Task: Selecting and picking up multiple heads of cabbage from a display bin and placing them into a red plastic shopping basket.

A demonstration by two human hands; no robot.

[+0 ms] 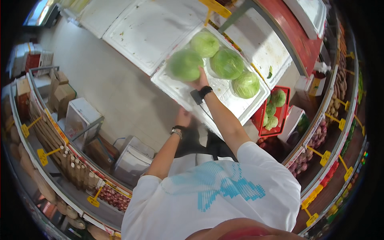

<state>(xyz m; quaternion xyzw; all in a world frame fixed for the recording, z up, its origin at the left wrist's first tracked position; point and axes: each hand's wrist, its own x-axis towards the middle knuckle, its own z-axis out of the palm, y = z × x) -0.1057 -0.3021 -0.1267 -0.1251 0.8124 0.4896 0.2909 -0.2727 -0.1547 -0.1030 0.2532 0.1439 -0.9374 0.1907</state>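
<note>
My right hand (201,78), with a black band and a small device at its wrist, grips the side of a large green cabbage (185,65). That cabbage is blurred and is over the left part of a white foam tray (168,87). Three more cabbages lie in the tray: one at the back (205,44), one in the middle (227,63) and a paler one at the right (245,85). My left hand (183,117), with a metal watch at its wrist, is low beside the tray's near-left edge. It is blurred, and its fingers do not show clearly.
A red basket (287,112) with several cabbages stands right of the tray. Another white foam tray (126,39) adjoins at the left. Curved shelves of vegetables with yellow tag holders (325,157) flank both sides. Foam boxes (133,159) and cardboard boxes (64,96) stand at the left.
</note>
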